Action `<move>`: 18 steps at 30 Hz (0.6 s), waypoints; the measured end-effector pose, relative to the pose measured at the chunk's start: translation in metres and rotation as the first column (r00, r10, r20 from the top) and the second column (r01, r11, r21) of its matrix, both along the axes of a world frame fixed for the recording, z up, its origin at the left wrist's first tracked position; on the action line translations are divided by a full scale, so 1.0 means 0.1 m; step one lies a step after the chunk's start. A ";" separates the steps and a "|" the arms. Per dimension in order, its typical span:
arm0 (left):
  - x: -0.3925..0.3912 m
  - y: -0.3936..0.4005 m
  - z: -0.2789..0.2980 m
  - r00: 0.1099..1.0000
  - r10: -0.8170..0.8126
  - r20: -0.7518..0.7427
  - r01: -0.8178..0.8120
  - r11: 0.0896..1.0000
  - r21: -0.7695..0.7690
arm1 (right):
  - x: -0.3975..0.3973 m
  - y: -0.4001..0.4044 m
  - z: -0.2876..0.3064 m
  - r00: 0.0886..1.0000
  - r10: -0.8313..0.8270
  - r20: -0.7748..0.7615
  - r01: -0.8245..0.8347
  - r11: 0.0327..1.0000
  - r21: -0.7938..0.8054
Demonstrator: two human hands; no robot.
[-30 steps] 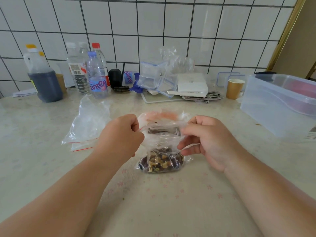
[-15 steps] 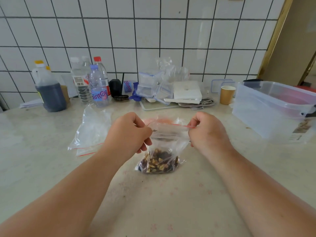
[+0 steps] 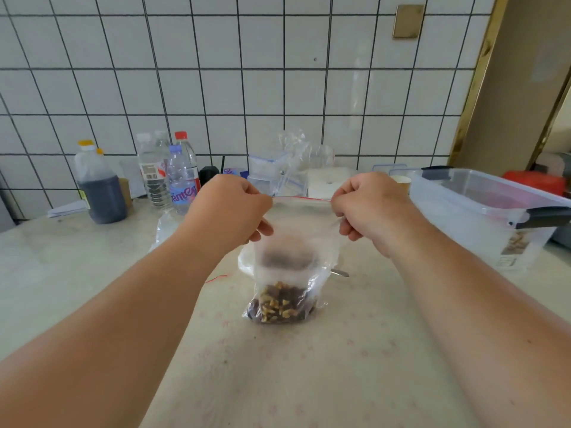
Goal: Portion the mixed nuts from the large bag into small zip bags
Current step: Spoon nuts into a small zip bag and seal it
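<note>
A small clear zip bag with a red zip line hangs upright in front of me, its bottom holding mixed nuts and resting on the counter. My left hand pinches the bag's top left corner. My right hand pinches the top right corner, so the zip edge is stretched taut between them. Behind the bag lies a larger clear bag with dark contents, mostly hidden, and a metal spoon handle pokes out to its right.
Empty clear bags lie behind my left forearm. A dark-liquid jug and water bottles stand at the back left. A big clear plastic box sits at the right. Small containers and a paper cup line the tiled wall.
Both hands have lifted the small bag's top edge higher and pulled it straight, and the view has tilted up. The nuts stay at the bag's bottom on the counter.
</note>
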State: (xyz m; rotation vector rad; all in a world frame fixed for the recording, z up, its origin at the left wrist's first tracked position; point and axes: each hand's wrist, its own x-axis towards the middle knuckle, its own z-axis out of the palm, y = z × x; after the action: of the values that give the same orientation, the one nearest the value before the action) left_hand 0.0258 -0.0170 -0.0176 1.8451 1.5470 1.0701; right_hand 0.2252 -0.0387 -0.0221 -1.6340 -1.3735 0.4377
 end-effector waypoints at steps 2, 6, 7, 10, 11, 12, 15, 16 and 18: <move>0.01 -0.02 0.10 0.998 0.009 0.066 -0.004 0.997 -0.071 | 0.03 0.00 0.05 1.000 -0.006 -0.009 0.006 1.000 0.003; 0.03 -0.05 0.21 0.998 0.007 0.057 0.003 0.985 -0.171 | 0.05 -0.01 0.12 0.998 0.004 -0.060 -0.006 0.999 -0.036; 0.04 -0.05 0.21 1.000 -0.013 0.015 0.015 0.985 -0.169 | 0.05 -0.02 0.14 0.996 0.003 -0.084 -0.006 0.999 -0.043; 0.07 -0.04 0.19 0.988 -0.060 -0.145 0.045 0.993 -0.108 | 0.09 -0.02 0.17 0.991 0.007 -0.136 -0.015 0.998 -0.058; 0.08 -0.03 0.19 0.981 -0.063 -0.186 0.048 0.995 -0.085 | 0.11 -0.02 0.18 0.990 0.007 -0.137 -0.015 0.998 -0.060; 0.11 -0.03 0.21 0.975 -0.065 -0.211 0.051 0.996 -0.071 | 0.14 -0.02 0.18 0.991 0.002 -0.137 -0.010 0.998 -0.057; 0.21 -0.04 0.29 0.968 -0.079 -0.239 0.068 0.996 -0.056 | 0.29 -0.03 0.23 0.987 -0.022 -0.156 0.020 1.000 -0.015; 0.26 -0.04 0.33 0.969 -0.087 -0.233 0.075 0.995 -0.060 | 0.34 -0.03 0.26 0.985 -0.031 -0.172 0.033 0.999 0.008; 0.38 -0.06 0.42 0.977 -0.109 -0.186 0.092 0.991 -0.100 | 0.45 -0.06 0.33 0.978 -0.048 -0.204 0.062 0.996 0.063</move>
State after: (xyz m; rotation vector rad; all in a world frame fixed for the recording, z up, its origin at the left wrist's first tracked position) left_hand 0.0638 -0.0226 0.0240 1.9876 1.5613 0.7834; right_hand 0.2700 -0.0447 0.0107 -1.5236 -1.1767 0.5036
